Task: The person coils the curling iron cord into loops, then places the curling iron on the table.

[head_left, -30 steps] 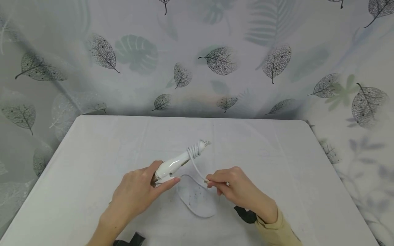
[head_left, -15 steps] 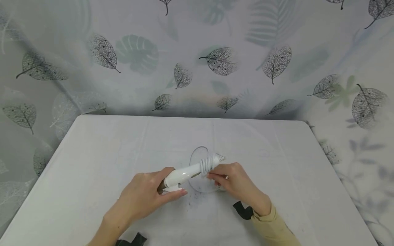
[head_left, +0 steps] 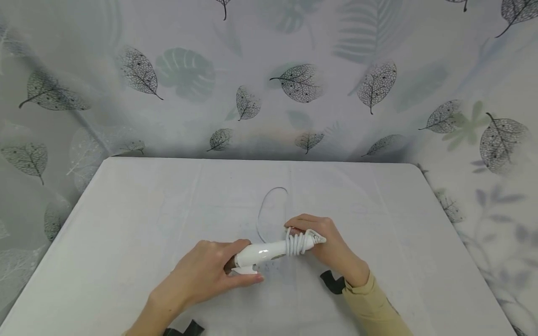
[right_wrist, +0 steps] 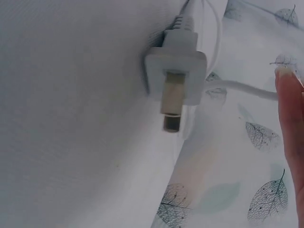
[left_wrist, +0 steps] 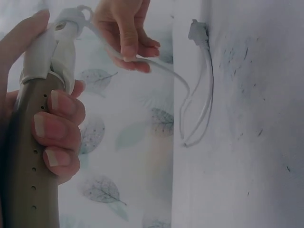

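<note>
A hair curling iron with a white handle lies across the middle of the head view. My left hand grips its brown barrel, which has a row of small holes; the fingers wrap round it in the left wrist view. White cord is wound in several turns round the handle's far end. My right hand, partly behind that end, pinches the loose cord between thumb and fingers. The cord's plug hangs close by the table, a metal prong showing.
Beneath the hands is a white-covered table, with small dark marks on its cloth. Loose cord loops beyond the iron. A leaf-print curtain stands behind the table. Black pieces show near both wrists.
The iron has swung from slanting up to nearly level and shifted right. My right hand has carried the cord round the handle to its far side, and the loose loop now lies farther back.
</note>
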Demonstrator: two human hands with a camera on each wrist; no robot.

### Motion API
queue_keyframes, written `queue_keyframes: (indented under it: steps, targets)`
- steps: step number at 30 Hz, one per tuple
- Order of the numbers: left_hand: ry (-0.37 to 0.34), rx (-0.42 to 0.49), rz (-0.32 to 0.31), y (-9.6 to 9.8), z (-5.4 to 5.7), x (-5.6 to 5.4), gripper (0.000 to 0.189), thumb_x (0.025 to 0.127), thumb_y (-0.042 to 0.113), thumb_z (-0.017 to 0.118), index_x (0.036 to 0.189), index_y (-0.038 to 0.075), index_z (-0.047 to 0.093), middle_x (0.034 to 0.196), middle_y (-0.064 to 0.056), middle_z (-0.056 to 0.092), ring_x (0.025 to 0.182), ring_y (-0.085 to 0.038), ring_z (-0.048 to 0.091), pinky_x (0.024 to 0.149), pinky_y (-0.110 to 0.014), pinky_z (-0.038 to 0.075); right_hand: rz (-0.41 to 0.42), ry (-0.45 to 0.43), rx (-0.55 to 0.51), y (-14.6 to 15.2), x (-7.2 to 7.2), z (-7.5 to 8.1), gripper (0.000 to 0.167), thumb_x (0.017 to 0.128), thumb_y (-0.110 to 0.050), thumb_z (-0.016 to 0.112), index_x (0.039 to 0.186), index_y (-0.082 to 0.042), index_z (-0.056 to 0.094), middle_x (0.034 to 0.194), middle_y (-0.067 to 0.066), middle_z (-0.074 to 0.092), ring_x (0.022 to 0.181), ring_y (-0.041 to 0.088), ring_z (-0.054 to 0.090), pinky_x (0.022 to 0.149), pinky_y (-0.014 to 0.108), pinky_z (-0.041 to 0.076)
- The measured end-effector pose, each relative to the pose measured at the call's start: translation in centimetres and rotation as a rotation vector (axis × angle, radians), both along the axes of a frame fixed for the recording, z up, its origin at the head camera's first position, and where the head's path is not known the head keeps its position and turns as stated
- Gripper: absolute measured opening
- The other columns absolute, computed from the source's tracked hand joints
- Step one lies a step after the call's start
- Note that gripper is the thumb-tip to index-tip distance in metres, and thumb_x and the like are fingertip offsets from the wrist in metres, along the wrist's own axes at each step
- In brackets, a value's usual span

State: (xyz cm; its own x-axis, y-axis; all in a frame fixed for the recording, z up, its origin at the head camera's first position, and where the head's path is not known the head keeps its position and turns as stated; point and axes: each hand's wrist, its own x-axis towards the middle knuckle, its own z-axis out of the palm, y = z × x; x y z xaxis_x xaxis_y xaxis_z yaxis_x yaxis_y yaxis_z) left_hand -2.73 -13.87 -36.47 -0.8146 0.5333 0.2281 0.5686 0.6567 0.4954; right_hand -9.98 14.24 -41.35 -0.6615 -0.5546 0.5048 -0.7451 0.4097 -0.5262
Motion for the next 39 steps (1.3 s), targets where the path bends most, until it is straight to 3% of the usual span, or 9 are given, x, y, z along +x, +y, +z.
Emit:
queue_keyframes:
  steps: [5, 11, 14, 18, 24, 28, 34, 39]
  targets:
    - [-0.042, 0.005, -0.060, 0.4, -0.3, 0.2, 0.038, 0.084, 0.065, 0.067, 0.098, 0.031, 0.058, 0.062, 0.022, 0.040, 0.054, 0.009, 0.036, 0.049, -0.010, 0.031, 0.082, -0.031, -0.087, 0.2, -0.4, -0.2, 0.025, 0.085, 0.007, 0.072, 0.108, -0.002, 0.073, 0.104, 0.008, 0.075, 0.089, 0.016, 0.073, 0.076, 0.020, 0.056]
    - [-0.066, -0.048, -0.085, 0.8, -0.4, 0.2, 0.042, 0.084, 0.068, 0.065, 0.091, 0.029, 0.053, 0.060, 0.023, 0.035, 0.053, 0.009, 0.034, 0.049, -0.011, 0.029, 0.094, 0.057, -0.099, 0.3, -1.0, -0.4, 0.036, 0.075, 0.015, 0.075, 0.108, 0.001, 0.072, 0.101, 0.012, 0.076, 0.083, 0.020, 0.074, 0.073, 0.020, 0.056]
    - [-0.057, -0.070, -0.069, 0.7, -0.4, 0.3, 0.043, 0.084, 0.069, 0.065, 0.085, 0.029, 0.050, 0.059, 0.023, 0.034, 0.052, 0.009, 0.033, 0.048, -0.012, 0.029, 0.029, 0.060, -0.095, 0.5, -1.0, -0.3, 0.033, 0.076, 0.012, 0.076, 0.106, -0.001, 0.073, 0.101, 0.009, 0.076, 0.082, 0.017, 0.073, 0.073, 0.020, 0.056]
    - [0.009, -0.116, -0.055, 0.5, -0.5, 0.4, 0.046, 0.082, 0.068, 0.068, 0.079, 0.027, 0.045, 0.057, 0.022, 0.030, 0.050, 0.009, 0.030, 0.047, -0.011, 0.025, -0.058, 0.036, -0.092, 0.8, -0.8, -0.1, 0.029, 0.078, 0.008, 0.074, 0.104, -0.006, 0.073, 0.101, 0.004, 0.075, 0.081, 0.013, 0.070, 0.075, 0.021, 0.055]
    - [0.029, -0.174, -0.036, 0.8, -0.9, 0.6, 0.047, 0.079, 0.066, 0.072, 0.077, 0.027, 0.046, 0.056, 0.021, 0.028, 0.050, 0.006, 0.029, 0.047, -0.012, 0.024, -0.098, 0.073, -0.133, 0.6, -0.3, 0.5, 0.027, 0.074, 0.007, 0.072, 0.097, -0.007, 0.071, 0.091, 0.004, 0.072, 0.073, 0.016, 0.064, 0.071, 0.019, 0.051]
    - [0.023, -0.191, -0.017, 1.1, -1.2, 0.7, 0.047, 0.079, 0.065, 0.073, 0.077, 0.026, 0.048, 0.055, 0.020, 0.029, 0.050, 0.005, 0.031, 0.048, -0.014, 0.026, -0.122, 0.137, -0.145, 0.4, 0.1, 1.1, 0.025, 0.070, 0.004, 0.074, 0.091, -0.009, 0.069, 0.084, 0.001, 0.069, 0.068, 0.014, 0.060, 0.065, 0.021, 0.049]
    - [-0.071, -0.192, 0.061, 1.3, -1.1, 0.8, 0.046, 0.080, 0.065, 0.073, 0.078, 0.025, 0.050, 0.054, 0.017, 0.035, 0.048, 0.001, 0.034, 0.046, -0.019, 0.029, -0.145, 0.205, -0.133, 0.2, 0.8, 2.0, 0.022, 0.069, -0.002, 0.079, 0.082, -0.012, 0.065, 0.075, -0.003, 0.063, 0.063, 0.012, 0.052, 0.058, 0.021, 0.042]
    - [-0.035, -0.229, 0.135, 1.2, -1.2, 0.7, 0.049, 0.080, 0.068, 0.069, 0.076, 0.023, 0.048, 0.053, 0.014, 0.033, 0.046, 0.000, 0.031, 0.045, -0.019, 0.028, -0.181, 0.208, -0.104, 0.0, 1.3, 2.6, 0.025, 0.066, -0.001, 0.082, 0.078, -0.012, 0.063, 0.071, -0.004, 0.061, 0.060, 0.010, 0.047, 0.055, 0.018, 0.036]
